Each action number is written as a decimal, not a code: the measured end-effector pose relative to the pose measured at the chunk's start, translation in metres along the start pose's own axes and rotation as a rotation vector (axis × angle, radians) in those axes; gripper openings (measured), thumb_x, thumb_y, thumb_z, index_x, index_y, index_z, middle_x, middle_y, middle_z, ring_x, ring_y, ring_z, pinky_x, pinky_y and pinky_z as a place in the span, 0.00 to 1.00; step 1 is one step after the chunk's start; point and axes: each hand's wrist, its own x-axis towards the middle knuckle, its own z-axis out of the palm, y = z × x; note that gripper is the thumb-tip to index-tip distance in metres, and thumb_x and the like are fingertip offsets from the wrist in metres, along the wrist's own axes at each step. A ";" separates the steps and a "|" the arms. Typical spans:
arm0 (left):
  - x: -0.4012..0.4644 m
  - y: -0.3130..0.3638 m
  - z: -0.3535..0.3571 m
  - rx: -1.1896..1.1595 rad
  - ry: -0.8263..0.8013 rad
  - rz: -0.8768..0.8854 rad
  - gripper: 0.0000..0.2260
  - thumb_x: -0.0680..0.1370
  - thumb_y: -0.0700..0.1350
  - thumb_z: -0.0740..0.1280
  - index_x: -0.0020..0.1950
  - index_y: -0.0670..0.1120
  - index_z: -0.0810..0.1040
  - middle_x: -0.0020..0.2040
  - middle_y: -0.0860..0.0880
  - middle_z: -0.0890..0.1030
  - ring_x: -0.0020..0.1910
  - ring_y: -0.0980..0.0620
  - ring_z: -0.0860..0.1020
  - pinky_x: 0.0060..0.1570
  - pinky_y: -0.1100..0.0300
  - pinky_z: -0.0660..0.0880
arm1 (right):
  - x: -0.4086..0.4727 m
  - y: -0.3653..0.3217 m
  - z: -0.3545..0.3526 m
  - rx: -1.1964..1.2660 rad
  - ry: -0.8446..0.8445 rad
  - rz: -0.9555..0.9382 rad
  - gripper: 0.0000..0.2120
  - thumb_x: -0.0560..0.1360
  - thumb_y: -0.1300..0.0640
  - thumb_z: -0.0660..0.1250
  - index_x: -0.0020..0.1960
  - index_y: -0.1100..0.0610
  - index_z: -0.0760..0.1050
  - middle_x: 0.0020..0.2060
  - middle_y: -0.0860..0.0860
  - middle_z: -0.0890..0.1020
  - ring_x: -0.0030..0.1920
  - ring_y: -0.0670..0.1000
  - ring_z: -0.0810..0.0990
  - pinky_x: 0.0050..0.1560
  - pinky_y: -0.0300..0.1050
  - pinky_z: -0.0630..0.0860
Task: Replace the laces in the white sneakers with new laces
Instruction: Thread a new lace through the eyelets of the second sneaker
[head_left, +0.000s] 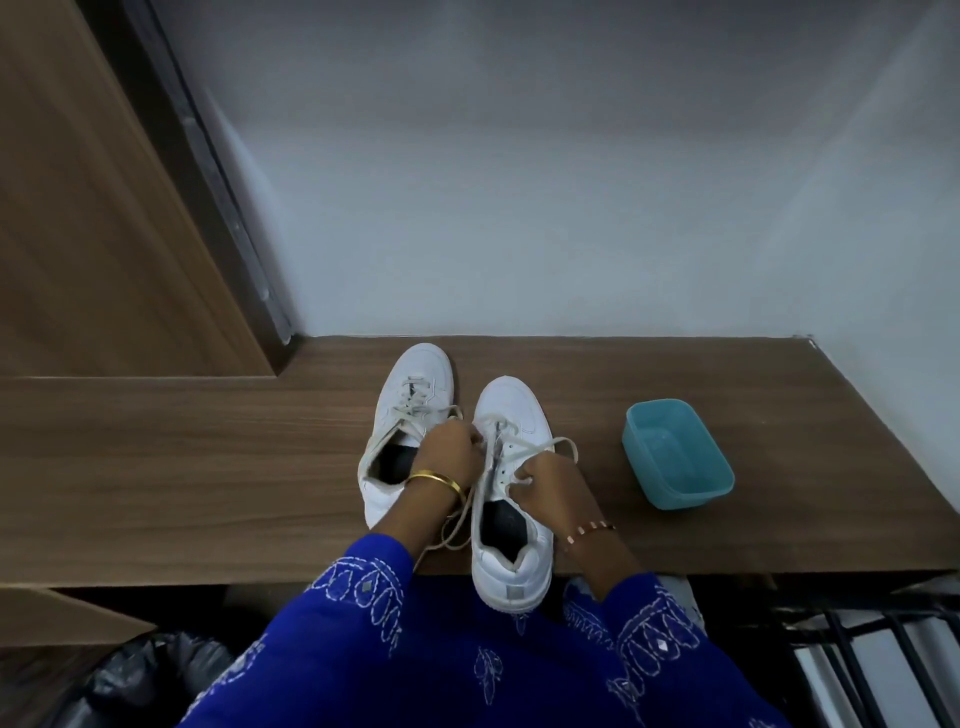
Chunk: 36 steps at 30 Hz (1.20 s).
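Two white leather low-top sneakers (511, 483) stand side by side on the brown wood-grain surface (208, 467), toes toward the wall, and I work on the right one, whose heel hangs over the near edge so its eyelets sit close under me. My left hand (451, 451) curls its fingers (470, 441) round the off-white flat lace (540, 447) near the middle eyelets, while my right hand (545, 480) pinches the same lace lower down on the other side, probably to slacken the crossings so the lace can come out. The other sneaker (410, 415) is laced and waits just beside it. An empty teal plastic rectangular tub (675, 457) sits nearby on the right, perhaps for the laces; I see no new ones.
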 end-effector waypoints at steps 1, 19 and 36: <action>0.001 -0.001 -0.002 -0.036 0.024 -0.018 0.10 0.77 0.39 0.60 0.51 0.37 0.79 0.51 0.38 0.80 0.52 0.41 0.76 0.46 0.56 0.70 | -0.001 0.000 0.001 -0.004 0.005 0.000 0.13 0.75 0.59 0.64 0.52 0.68 0.78 0.49 0.60 0.82 0.52 0.56 0.79 0.51 0.44 0.73; -0.012 -0.041 -0.073 -1.018 -0.467 -0.232 0.13 0.78 0.34 0.47 0.40 0.42 0.69 0.21 0.49 0.69 0.13 0.56 0.62 0.16 0.72 0.59 | 0.005 -0.001 -0.001 -0.028 -0.009 0.003 0.12 0.74 0.56 0.65 0.40 0.66 0.76 0.39 0.58 0.81 0.47 0.56 0.80 0.38 0.39 0.65; 0.005 0.003 0.000 -0.075 0.006 -0.065 0.08 0.76 0.38 0.62 0.41 0.35 0.77 0.47 0.35 0.79 0.50 0.39 0.76 0.45 0.55 0.71 | 0.012 0.007 -0.003 -0.003 -0.047 -0.023 0.15 0.74 0.56 0.66 0.48 0.70 0.80 0.47 0.61 0.83 0.50 0.57 0.80 0.54 0.50 0.74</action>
